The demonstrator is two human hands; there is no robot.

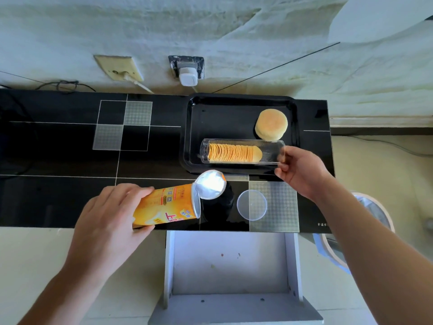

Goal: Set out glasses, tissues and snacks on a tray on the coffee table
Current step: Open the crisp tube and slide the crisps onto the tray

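The tray (241, 102) is sitting at the back right of the black surface (70, 160), carrying a clear sleeve (269, 156) of stacked crisps (232, 152) and a round bun (271, 124). I am watching my left hand (110, 221) wrapping its fingers around the orange can (166, 205), foil flap peeled open, while my right hand (302, 171) is pinching the sleeve's end. A clear lid (251, 205) is lying just beside the can.
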